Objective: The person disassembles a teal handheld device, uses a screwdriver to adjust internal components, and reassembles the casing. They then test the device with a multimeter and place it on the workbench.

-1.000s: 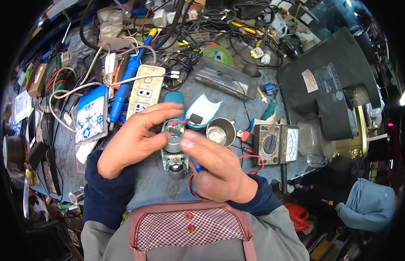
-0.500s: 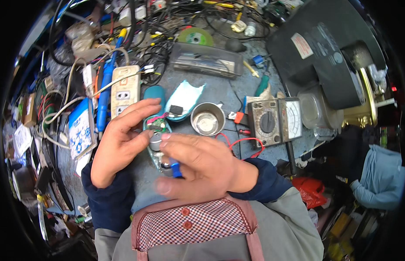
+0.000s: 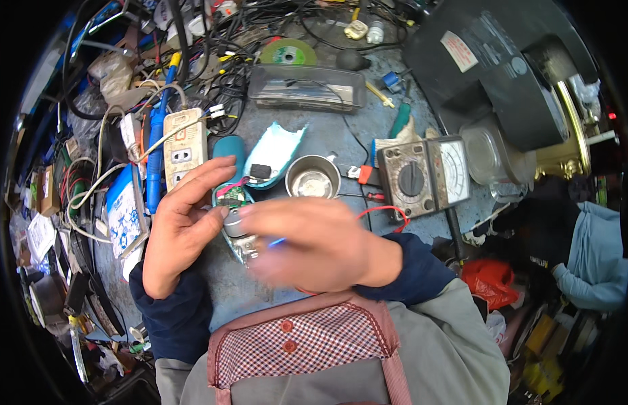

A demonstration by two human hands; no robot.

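Note:
My left hand (image 3: 179, 233) curls around an opened teal handheld device (image 3: 227, 154), its thumb beside the small green circuit board (image 3: 230, 194) and grey cylinder (image 3: 234, 225), with a metal mechanism (image 3: 245, 246) below. My right hand (image 3: 321, 243) is smeared by motion over the device's lower end; a blue sliver (image 3: 277, 241) shows at its fingers, but its grip is unclear. A detached shell piece with white lining (image 3: 277, 148) rests to the right, a black block on it. Beside that stand a steel cup (image 3: 312, 177) and an analog multimeter (image 3: 412, 177) with red and black leads.
A power strip (image 3: 182, 155), blue pen-like tool (image 3: 154, 169) and tangled cables crowd the left and back. A clear case (image 3: 307, 88) and green disc (image 3: 287, 50) lie behind, a large black housing (image 3: 493, 81) at right. Light-blue fabric (image 3: 591, 256) is at far right.
The view has shifted, moving the bench things leftward. My right hand, earlier visibly holding a blue tool, has moved and blurred over the device. My left hand stays around the device.

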